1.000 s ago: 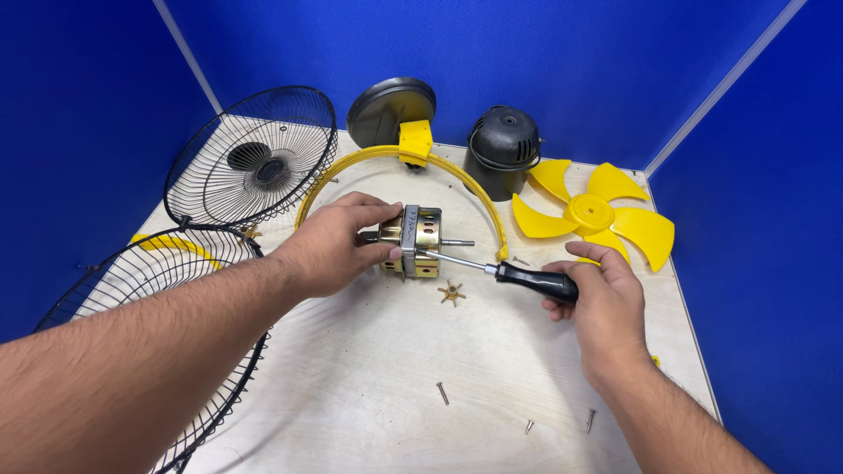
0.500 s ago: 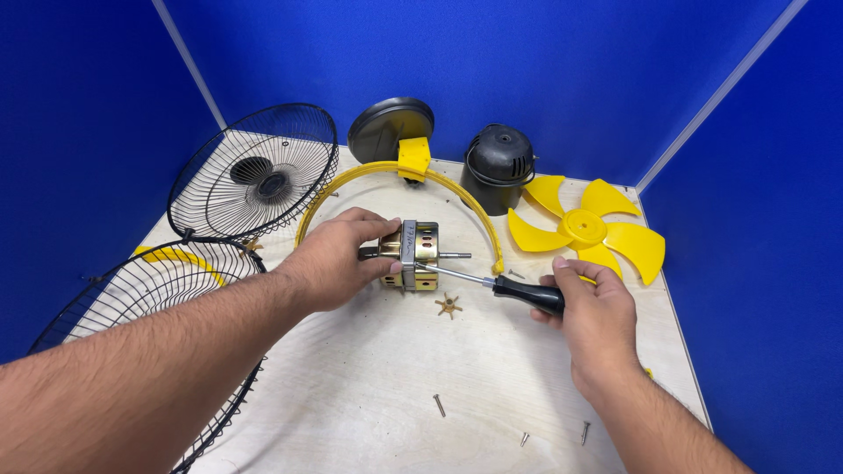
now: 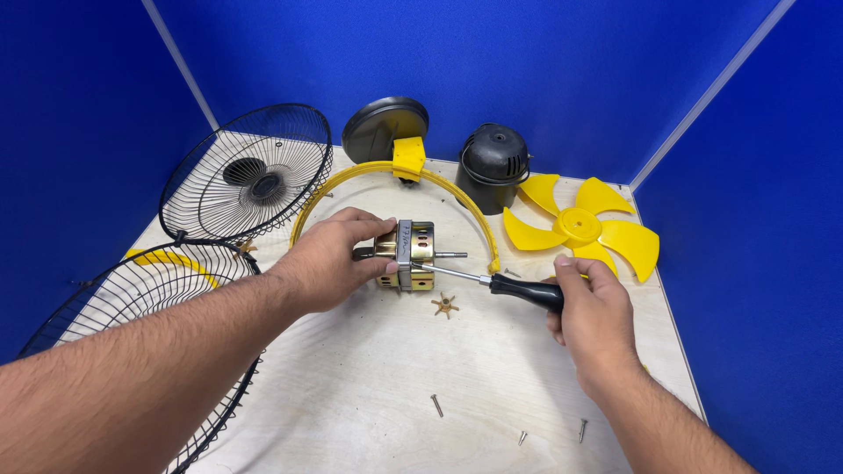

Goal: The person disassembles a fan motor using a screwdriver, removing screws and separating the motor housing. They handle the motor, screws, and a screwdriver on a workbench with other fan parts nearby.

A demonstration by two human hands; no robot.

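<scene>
Both hands grip: left hand (image 3: 329,263) fingers clasp the motor (image 3: 408,255), right hand (image 3: 593,316) fingers wrap the screwdriver (image 3: 492,281).

What we cannot make out

Our left hand (image 3: 329,263) covers the motor's (image 3: 411,254) rear; the lower wire guard (image 3: 132,298) runs off the frame's left and bottom edges, and the screwdriver (image 3: 492,283) tip is too small to tell

Both forearms and hands are bare, without sleeves, gloves or rings.
</scene>
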